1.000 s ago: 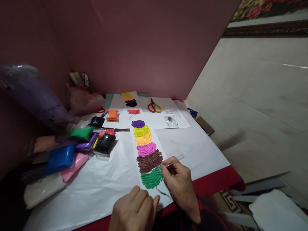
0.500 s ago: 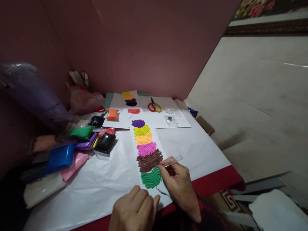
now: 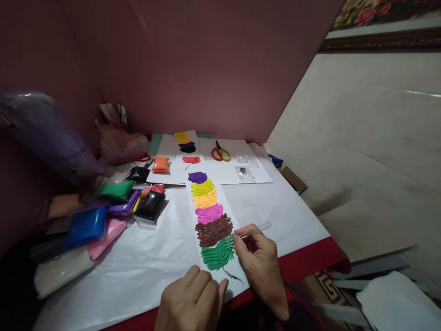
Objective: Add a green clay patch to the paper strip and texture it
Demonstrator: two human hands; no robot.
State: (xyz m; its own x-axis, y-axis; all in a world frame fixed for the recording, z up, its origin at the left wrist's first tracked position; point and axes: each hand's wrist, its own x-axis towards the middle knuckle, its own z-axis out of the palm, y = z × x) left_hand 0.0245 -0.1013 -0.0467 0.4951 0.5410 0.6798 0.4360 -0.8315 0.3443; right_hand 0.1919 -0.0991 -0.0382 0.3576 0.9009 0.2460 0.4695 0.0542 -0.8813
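your right hand (image 3: 260, 257) has slid right, pinching the clear stick (image 3: 253, 231) at the green clay patch (image 3: 217, 253); left hand (image 3: 193, 299), curled closed, pins the paper strip (image 3: 225, 207). pressing hard could smear the brown patch (image 3: 213, 231).

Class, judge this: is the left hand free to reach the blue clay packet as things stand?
Probably yes: the left hand rests as an empty fist on the paper, and only bare white paper lies between it and the blue clay packet.

Ridged, matt clay bands (image 3: 211, 216) cover a smooth paper strip (image 3: 227, 202), a clear plastic stick (image 3: 257, 230) touches them, and glossy plastic clay packs (image 3: 103, 207) lie near the crinkled white paper's (image 3: 138, 271) left edge.
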